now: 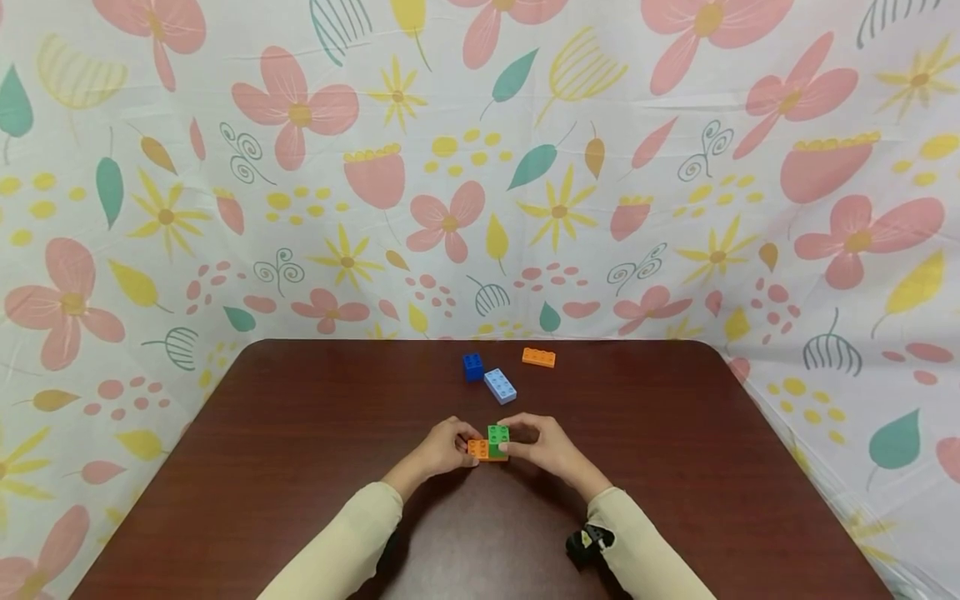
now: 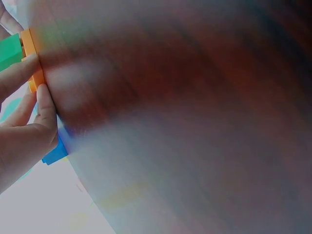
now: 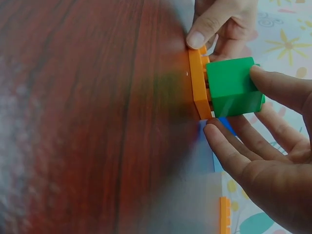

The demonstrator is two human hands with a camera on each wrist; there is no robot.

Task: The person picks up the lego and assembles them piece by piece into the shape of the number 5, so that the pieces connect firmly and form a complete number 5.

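Observation:
On the table in the head view, my left hand (image 1: 441, 448) pinches the left end of a flat orange toy brick (image 1: 477, 449). The green toy brick (image 1: 498, 434) stands over that brick's right end, held by my right hand (image 1: 553, 446) between thumb and fingers. From the right wrist, orange studs show along the underside of the green brick (image 3: 231, 85), so whether it is fully seated I cannot tell. The left wrist view catches the orange brick (image 2: 30, 46) at its left edge, with the left thumb and fingers on it.
Beyond the hands lie a dark blue brick (image 1: 472, 367), a light blue brick (image 1: 500, 386) and a second flat orange brick (image 1: 538, 357). A black device (image 1: 587, 543) sits at the right sleeve. Flowered cloth (image 1: 450, 225) hangs behind the brown table (image 1: 300, 433).

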